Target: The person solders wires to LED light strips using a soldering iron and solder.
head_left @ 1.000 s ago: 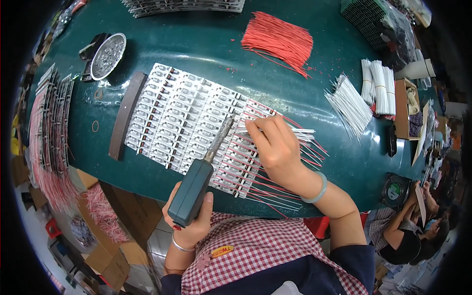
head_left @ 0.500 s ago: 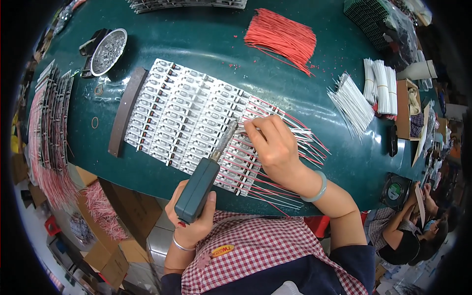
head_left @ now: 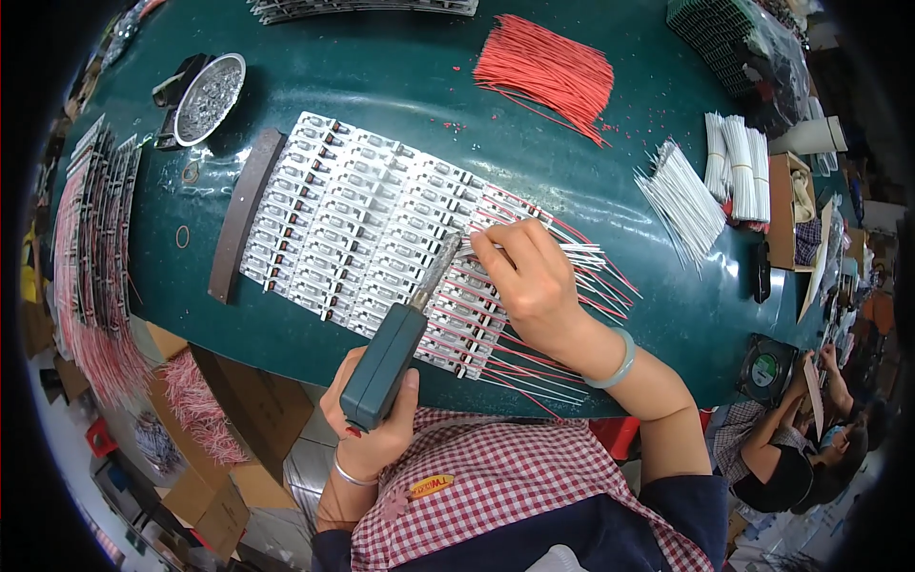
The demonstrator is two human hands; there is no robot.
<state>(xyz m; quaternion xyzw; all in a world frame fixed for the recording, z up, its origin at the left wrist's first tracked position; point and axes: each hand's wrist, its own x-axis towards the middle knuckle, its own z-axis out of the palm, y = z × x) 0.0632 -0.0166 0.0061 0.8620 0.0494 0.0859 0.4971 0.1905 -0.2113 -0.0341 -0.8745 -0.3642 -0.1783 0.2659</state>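
My left hand (head_left: pixel 376 419) is closed round the dark green soldering gun (head_left: pixel 383 367), whose metal tip points up and away onto the white circuit boards (head_left: pixel 367 219). My right hand (head_left: pixel 529 276) pinches a white wire (head_left: pixel 464 247) against a board, right beside the tip; the fingertips partly hide the joint. Red and white wires (head_left: pixel 534 367) stick out to the right from the boards' right-hand column, above and below my right hand. The boards lie side by side in a panel of repeated small components.
A brown bar (head_left: pixel 245 219) lies along the panel's left edge. Beyond it stands a bowl of metallic bits (head_left: pixel 212 100). Loose red wires (head_left: pixel 543 71) and white wires (head_left: pixel 681 200) lie farther off. Wired boards (head_left: pixel 100 238) are stacked at left; a co-worker (head_left: pixel 801 458) is at right.
Almost nothing differs. My right hand has shifted very slightly at the same spot, and the soldering gun stays with its tip by the wire.
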